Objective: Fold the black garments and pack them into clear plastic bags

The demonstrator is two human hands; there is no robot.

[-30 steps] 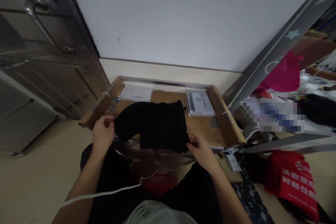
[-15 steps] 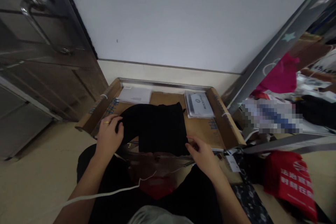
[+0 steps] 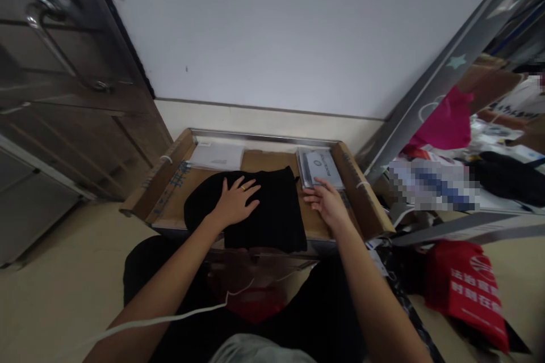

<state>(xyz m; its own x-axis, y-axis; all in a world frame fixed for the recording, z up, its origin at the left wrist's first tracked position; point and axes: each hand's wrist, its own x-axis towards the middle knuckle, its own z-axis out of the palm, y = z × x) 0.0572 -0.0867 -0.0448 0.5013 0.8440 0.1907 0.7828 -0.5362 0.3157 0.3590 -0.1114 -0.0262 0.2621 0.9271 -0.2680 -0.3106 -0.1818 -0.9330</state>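
Note:
A black cloth garment [image 3: 272,212] lies partly folded on the cardboard-covered table, its near edge reaching the table's front. My left hand [image 3: 236,201], with a ring on one finger, rests flat on the cloth, fingers spread. To the right of the garment, my right hand [image 3: 326,201] hovers over or touches the cardboard, its fingers loosely apart and holding nothing. Just beyond its fingertips is a stack of plastic-wrapped packets [image 3: 321,167] with printed lettering. A white flat packet [image 3: 217,156] lies at the back left of the table.
The table's cardboard [image 3: 170,212] has raised flaps left and right. A white wall [image 3: 272,39] rises behind, and a metal door [image 3: 63,96] stands left. To the right is a cluttered shelf [image 3: 502,210], with a red bag [image 3: 468,289] below it. A white cord [image 3: 170,317] crosses my lap.
My left hand has moved right from the garment's left end onto its middle and spread out. My right hand has left the garment's right edge and moved up toward the wrapped packets.

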